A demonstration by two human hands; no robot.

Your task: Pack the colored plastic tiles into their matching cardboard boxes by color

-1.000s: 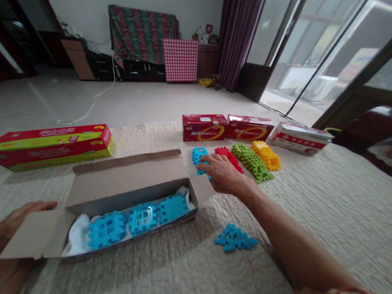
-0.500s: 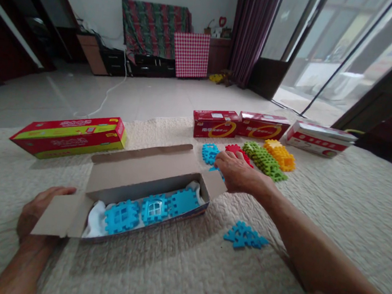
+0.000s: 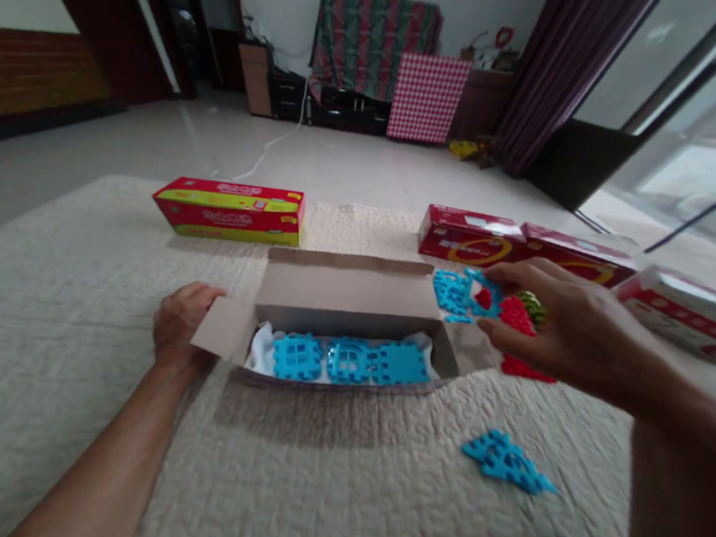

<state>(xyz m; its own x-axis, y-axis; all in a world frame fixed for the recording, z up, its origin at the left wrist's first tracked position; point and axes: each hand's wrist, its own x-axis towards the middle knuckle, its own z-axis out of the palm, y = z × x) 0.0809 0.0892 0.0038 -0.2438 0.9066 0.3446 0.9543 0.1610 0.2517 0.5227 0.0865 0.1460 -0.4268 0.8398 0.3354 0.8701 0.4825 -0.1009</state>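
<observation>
An open cardboard box (image 3: pixel 349 289) lies with its lid folded back; three blue interlocking toy panels (image 3: pixel 296 358) rest in it on white lining. At its left end my left hand (image 3: pixel 187 322) is curled against the side flap, fingertips partly hidden. My right hand (image 3: pixel 546 320) pinches a blue window panel (image 3: pixel 476 284) between thumb and fingers, held up past the box's right flap. Behind and below it are blue panels (image 3: pixel 449 292), red panels (image 3: pixel 520 317) and a green piece (image 3: pixel 531 307), partly covered by the hand. Another blue panel piece (image 3: pixel 508 460) lies nearer me.
A red and yellow-green carton (image 3: pixel 228 212) stands at the back left of the quilted cover (image 3: pixel 333 490). Two dark red cartons (image 3: pixel 471 237) and a white and red carton (image 3: pixel 695 315) line the back right. Beyond lies a tiled floor.
My right hand has lifted a blue window panel from beside the red pieces. The view has turned left, so everything sits further right. My left hand stays at the box's left end.
</observation>
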